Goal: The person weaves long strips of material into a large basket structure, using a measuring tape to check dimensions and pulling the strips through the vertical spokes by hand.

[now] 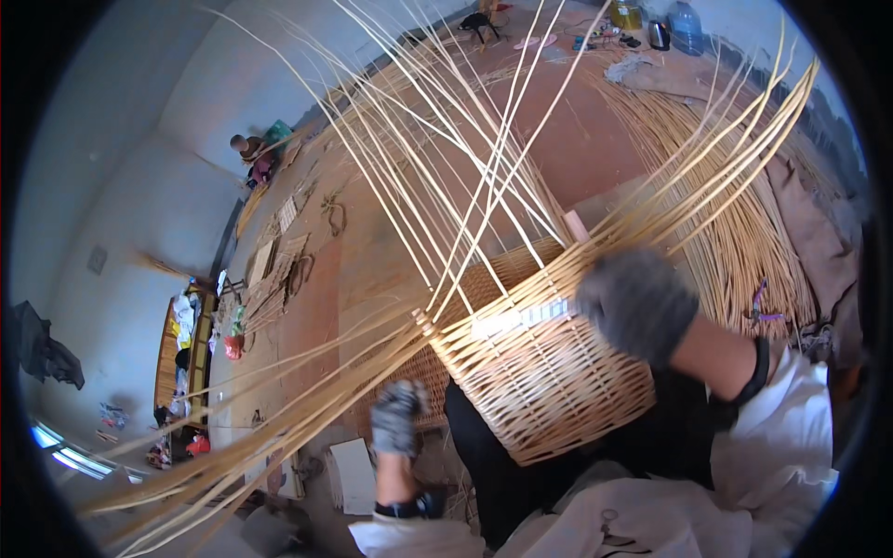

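A rectangular wicker basket [549, 391] sits tilted on my lap, its side woven tightly from light tan rods. Long uncut willow rods [409, 177] stand up from its far side and fan out left and right from its corners. My right hand [637, 307], in a dark grey glove, is closed at the basket's upper right edge; what its fingers grip is hidden. A bright whitish strip or patch of light [521, 318] shows just left of it. My left hand [397, 414], in a patterned grey glove, is curled beside the basket's left side, below the left rods; anything in it is hidden.
Another woven piece [391, 381] lies behind the left rods. A heap of long rods [735, 214] covers the floor at right, with purple-handled cutters [763, 307] on it. Far left, a person [259, 158] sits by the wall. A large water bottle [686, 28] stands far right.
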